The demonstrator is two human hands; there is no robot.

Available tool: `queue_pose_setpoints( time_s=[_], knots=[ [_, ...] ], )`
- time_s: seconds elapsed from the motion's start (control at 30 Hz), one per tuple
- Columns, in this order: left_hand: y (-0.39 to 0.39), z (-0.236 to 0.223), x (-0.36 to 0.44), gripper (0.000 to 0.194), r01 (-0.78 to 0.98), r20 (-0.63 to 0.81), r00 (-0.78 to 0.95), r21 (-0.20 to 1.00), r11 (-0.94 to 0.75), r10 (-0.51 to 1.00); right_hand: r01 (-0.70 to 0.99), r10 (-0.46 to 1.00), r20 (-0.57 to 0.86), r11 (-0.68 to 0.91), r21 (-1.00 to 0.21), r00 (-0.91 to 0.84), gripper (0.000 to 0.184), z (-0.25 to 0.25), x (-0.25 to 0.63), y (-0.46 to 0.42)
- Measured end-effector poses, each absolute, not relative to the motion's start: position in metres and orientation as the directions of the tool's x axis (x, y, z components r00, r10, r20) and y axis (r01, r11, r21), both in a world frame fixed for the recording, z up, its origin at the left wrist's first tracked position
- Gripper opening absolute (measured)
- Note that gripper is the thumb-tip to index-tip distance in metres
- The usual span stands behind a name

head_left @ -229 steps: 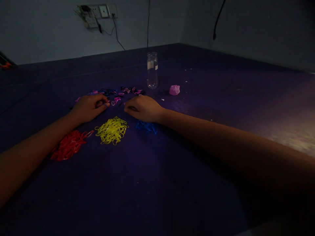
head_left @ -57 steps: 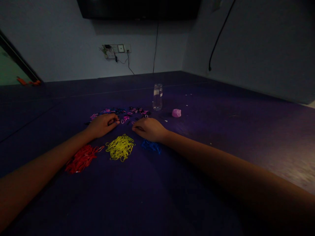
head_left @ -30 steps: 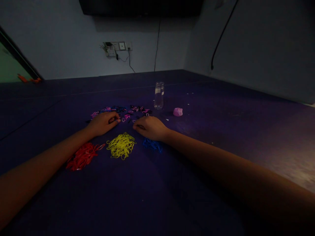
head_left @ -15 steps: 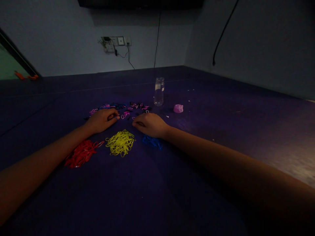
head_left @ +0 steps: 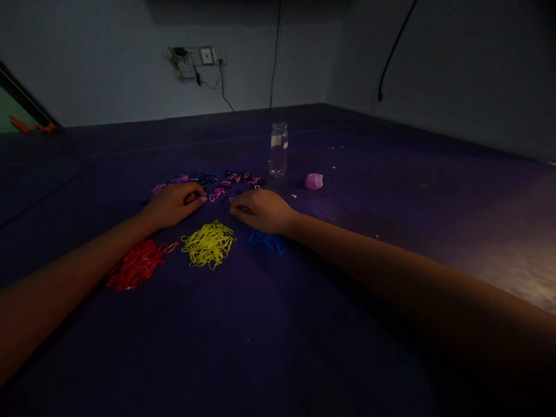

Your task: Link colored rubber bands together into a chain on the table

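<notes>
My left hand (head_left: pixel 175 204) rests with curled fingers at the near edge of a mixed scatter of pink, black and blue rubber bands (head_left: pixel 219 190). Just right of it, my right hand (head_left: pixel 263 209) lies with its fingers bent inward and pressed together. Whatever either hand pinches is too small or hidden to make out. Below and between the hands is a pile of yellow rubber bands (head_left: pixel 209 244). Red rubber bands (head_left: pixel 138 265) are heaped beside my left forearm. A small pile of blue rubber bands (head_left: pixel 266 242) sits just under my right wrist.
A clear glass jar (head_left: pixel 278 152) stands upright behind the scatter. To its right is a small pink object (head_left: pixel 313 181), perhaps a lid. White scraps (head_left: pixel 294 196) dot the dark purple surface (head_left: pixel 243 341). Sockets (head_left: pixel 200 57) and cables are on the back wall.
The whole view has shifted slightly, so everything sits a little higher in the picture. Both hands keep nearly the same place and curled pose among the bands.
</notes>
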State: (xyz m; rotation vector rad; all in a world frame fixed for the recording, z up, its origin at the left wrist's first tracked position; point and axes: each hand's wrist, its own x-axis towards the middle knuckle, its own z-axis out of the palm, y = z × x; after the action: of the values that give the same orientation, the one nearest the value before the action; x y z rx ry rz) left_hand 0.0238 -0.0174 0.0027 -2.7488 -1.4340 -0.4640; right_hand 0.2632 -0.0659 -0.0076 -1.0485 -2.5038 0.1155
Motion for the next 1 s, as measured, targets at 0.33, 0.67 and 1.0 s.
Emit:
queue_pose_setpoints(
  time_s=[0.33,0.67,1.0],
  knots=[
    [-0.0154,0.0017,0.0225,0.035,0.827,0.244,0.510,0.125,-0.548,0.825,0.670,0.704,0.335,0.705,-0.231,-0.626,0.027,-0.0068,0.2631,-0.0659],
    [-0.0200,0.0060,0.0257,0.030,0.846,0.220,0.482,0.136,-0.516,0.848,0.655,0.706,0.337,0.707,-0.268,-0.624,0.025,-0.0075,0.2634,-0.0626],
    [-0.0205,0.0063,0.0266,0.035,0.865,0.200,0.461,0.117,-0.488,0.864,0.648,0.699,0.336,0.713,-0.268,-0.631,0.026,-0.0083,0.2646,-0.0611]
  ],
)
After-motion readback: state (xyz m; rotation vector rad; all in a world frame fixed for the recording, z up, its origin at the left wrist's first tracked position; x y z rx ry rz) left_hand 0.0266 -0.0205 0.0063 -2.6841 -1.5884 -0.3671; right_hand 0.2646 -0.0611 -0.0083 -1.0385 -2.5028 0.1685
